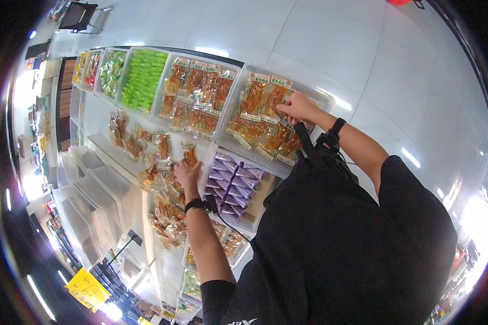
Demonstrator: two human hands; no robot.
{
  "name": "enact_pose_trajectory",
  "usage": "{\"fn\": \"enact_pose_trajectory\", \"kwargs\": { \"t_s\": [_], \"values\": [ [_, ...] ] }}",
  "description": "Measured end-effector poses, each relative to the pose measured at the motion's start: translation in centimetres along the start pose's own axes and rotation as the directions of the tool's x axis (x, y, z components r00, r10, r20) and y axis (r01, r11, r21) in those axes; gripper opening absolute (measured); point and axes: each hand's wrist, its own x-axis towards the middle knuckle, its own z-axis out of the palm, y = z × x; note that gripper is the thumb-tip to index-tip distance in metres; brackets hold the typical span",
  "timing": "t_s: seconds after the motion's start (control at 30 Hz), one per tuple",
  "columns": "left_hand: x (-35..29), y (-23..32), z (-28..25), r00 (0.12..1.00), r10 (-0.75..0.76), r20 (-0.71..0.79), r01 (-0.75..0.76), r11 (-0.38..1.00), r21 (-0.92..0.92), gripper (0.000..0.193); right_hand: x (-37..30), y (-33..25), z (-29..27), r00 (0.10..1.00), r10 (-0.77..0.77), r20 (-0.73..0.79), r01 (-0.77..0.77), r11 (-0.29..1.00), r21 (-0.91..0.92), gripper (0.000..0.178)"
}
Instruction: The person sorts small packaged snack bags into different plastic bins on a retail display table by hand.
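Observation:
My left hand is closed round the lower end of a clear snack packet with brown food inside and a pale printed header. It is beside a loose heap of similar packets on the white surface. My right hand reaches over a clear plastic bin in which such packets lie in rows. Its fingers are bent and pinched at the edge of a brown snack packet in the upper row; the fingertips are partly hidden.
Left of that bin stands another bin of brown packets, then one of green packets. A bin of purple packets sits nearest my body. Empty clear bins are stacked at the left, near a yellow sign.

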Motion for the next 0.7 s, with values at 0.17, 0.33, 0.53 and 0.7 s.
{"fn": "enact_pose_trajectory", "kwargs": {
  "t_s": [0.17,0.33,0.53,0.7],
  "values": [
    [0.2,0.9,-0.5,0.986,-0.113,-0.126,0.086,0.975,-0.205,0.046,-1.3,0.5,0.2,0.988,-0.035,0.148,0.030,0.999,0.033,0.041],
    [-1.4,-0.5,-1.5,0.873,-0.112,-0.474,0.074,0.992,-0.097,0.032,-3.3,-0.4,0.9,0.976,-0.164,0.144,0.167,0.986,-0.004,0.039],
    [-7.3,8.1,-3.5,0.675,0.179,-0.716,-0.587,0.719,-0.373,0.017,-5.4,-2.0,1.7,0.931,-0.146,0.336,0.158,0.987,-0.008,0.046],
    [-13.3,20.9,-2.3,0.484,0.837,-0.255,-0.872,0.486,-0.061,0.023,-5.5,-1.4,3.5,0.940,-0.200,0.278,0.123,0.955,0.269,0.048]
  ]
}}
